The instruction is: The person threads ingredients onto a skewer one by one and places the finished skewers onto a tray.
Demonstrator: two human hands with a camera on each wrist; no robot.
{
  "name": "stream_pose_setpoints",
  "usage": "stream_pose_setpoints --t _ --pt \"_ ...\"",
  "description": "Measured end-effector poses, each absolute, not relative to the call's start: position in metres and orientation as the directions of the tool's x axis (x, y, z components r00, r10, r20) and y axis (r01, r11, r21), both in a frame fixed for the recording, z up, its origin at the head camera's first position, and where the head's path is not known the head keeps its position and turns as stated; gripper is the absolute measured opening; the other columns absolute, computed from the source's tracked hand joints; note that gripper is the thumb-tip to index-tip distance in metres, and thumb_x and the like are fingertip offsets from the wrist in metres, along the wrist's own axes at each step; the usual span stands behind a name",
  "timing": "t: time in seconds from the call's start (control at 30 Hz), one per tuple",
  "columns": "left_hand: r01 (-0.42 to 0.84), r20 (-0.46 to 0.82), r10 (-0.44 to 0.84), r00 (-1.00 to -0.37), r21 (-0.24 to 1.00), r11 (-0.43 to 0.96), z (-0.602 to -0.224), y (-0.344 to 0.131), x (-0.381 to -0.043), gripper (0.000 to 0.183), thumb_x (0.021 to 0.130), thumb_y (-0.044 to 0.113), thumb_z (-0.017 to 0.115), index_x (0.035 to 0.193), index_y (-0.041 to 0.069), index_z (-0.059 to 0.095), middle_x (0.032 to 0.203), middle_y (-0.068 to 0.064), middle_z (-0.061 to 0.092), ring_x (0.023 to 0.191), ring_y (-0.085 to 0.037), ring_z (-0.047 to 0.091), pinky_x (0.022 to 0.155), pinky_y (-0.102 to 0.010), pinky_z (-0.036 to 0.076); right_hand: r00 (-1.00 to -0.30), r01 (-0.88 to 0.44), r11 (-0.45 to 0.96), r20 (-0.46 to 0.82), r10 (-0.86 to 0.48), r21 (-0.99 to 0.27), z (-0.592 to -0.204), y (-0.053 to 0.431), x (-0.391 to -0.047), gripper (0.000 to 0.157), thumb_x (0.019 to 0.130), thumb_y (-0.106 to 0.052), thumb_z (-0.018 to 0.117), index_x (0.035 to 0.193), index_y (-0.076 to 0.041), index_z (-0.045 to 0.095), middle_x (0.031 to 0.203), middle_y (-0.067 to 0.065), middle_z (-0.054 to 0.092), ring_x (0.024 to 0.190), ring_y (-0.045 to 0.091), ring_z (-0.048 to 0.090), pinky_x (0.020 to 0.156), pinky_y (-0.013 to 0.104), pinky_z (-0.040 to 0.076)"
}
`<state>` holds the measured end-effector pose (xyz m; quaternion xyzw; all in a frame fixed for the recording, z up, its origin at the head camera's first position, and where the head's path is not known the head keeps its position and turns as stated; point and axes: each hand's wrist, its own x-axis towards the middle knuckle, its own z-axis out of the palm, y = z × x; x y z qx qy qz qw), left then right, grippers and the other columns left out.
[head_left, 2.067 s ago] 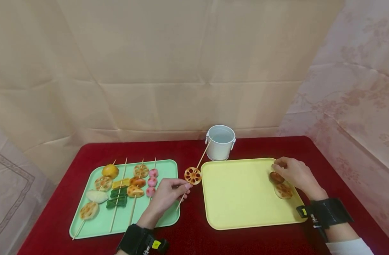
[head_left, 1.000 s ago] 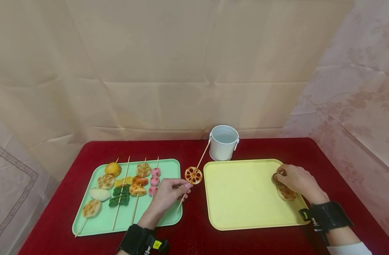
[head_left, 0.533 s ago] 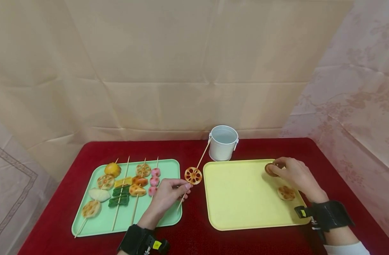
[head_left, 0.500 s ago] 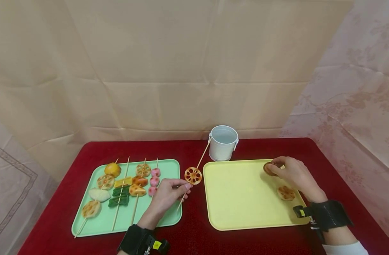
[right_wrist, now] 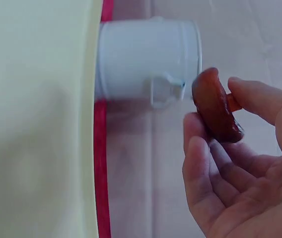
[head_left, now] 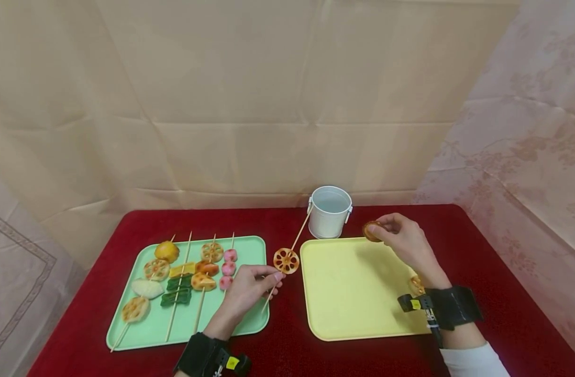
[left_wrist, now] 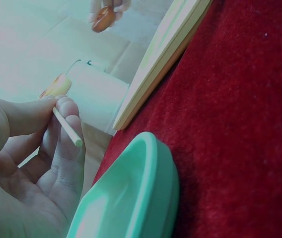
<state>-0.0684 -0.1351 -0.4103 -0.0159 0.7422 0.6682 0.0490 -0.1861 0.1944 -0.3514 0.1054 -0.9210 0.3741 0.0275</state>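
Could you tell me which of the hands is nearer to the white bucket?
Right. The right hand holds a brown piece just right of the bucket, above the yellow tray's far edge. The left hand is lower left, pinching a skewer.

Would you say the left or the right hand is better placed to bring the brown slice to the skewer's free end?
Probably the right hand: it already pinches the slice, lifted near the bucket, while the left hand holds the skewer.

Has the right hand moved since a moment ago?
Yes. The right hand, pinching a brown slice, went from the yellow tray's right side toward the white bucket.
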Motion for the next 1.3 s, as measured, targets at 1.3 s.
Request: stream_pose_setpoints --t 1.3 --pt "-0.021 -0.055 0.220 -0.974 0.988 0.156 -0.410 -0.139 -0.065 0.025 0.090 0.012 0.067 0.096 -0.011 0.071 0.077 -0.019 0.068 0.060 -0.011 0.060 0.056 -0.019 0.049 -0.951 0.016 0.124 -0.054 -0.304 -0.992 -0.372 0.141 -0.186 0.049 0.098 -0.030 0.055 0.140 -0.005 0.049 0.129 0.019 0.050 0.098 0.026 0.066 0.083 0.029 0.052"
